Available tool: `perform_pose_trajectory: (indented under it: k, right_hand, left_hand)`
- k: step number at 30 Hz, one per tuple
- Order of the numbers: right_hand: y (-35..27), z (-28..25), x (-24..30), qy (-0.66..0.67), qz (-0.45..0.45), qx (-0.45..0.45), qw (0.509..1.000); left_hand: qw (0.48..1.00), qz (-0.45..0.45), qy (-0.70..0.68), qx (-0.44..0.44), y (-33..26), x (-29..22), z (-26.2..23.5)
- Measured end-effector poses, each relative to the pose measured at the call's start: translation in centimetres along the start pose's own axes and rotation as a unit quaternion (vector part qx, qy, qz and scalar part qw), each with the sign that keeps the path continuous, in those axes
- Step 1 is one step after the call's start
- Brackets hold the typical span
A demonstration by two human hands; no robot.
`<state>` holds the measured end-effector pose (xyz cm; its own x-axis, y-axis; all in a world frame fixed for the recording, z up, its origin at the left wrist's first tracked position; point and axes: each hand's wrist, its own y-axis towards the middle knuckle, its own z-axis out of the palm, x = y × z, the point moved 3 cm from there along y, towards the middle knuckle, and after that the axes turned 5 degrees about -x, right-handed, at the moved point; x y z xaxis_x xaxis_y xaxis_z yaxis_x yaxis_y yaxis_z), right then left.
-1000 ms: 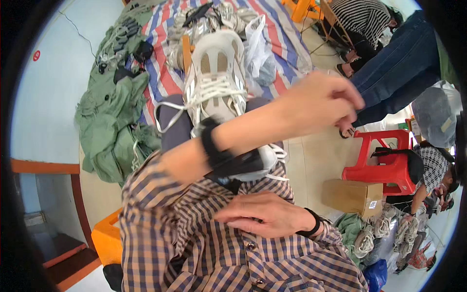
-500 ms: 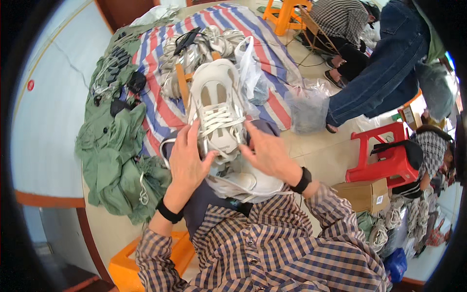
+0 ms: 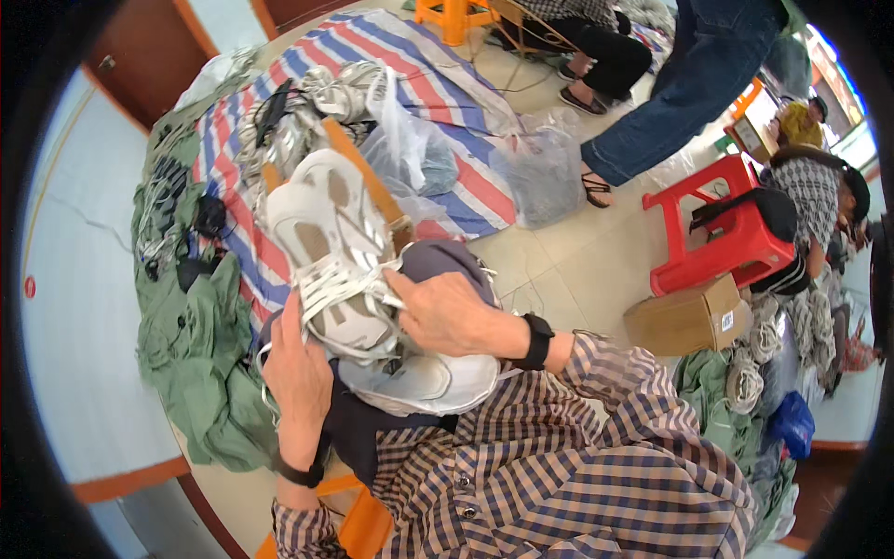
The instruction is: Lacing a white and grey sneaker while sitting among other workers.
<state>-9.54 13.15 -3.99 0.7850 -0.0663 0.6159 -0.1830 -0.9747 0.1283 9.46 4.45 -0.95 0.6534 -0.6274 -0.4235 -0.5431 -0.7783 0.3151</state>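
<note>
A white and beige sneaker (image 3: 331, 242) rests on my lap with its toe pointing away and its white laces (image 3: 340, 284) loose. My left hand (image 3: 296, 368) grips the shoe's left side near the heel, fingers by the laces. My right hand (image 3: 447, 312) lies over the tongue and pinches the laces at the shoe's opening. A second white shoe (image 3: 424, 382) sits under it on my lap, partly hidden by my right hand. Both wrists wear black bands.
A striped red, white and blue tarp (image 3: 438, 102) ahead holds a pile of sneakers (image 3: 298, 112) and clear plastic bags (image 3: 540, 172). Green cloth (image 3: 196, 345) lies at left. A red stool (image 3: 722, 238), a cardboard box (image 3: 689, 317) and other people stand at right.
My right arm came down from across the view and both hands closed on the sneaker's laces. The view has swung to the right, showing more of the floor and stool.
</note>
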Motion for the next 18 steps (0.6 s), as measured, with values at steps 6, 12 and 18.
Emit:
perform_pose_trajectory:
  k: [6, 12, 18]
  right_hand:
    - [0.4, -2.1, -5.0, 0.308, -0.077, 0.138, 0.938]
    - [4.3, 0.7, -23.1, 0.470, 0.340, -0.042, 0.813]
    - [13.7, 8.7, -35.4, 0.365, 0.410, -0.133, 0.825]
  left_hand:
    - [0.999, 0.038, -0.028, -0.001, 1.0, -0.1, 0.9]
    - [0.995, -0.030, -0.061, 0.071, 1.9, -0.8, -0.7]
    - [0.922, -0.192, -0.222, 0.252, 5.0, 4.1, -7.0]
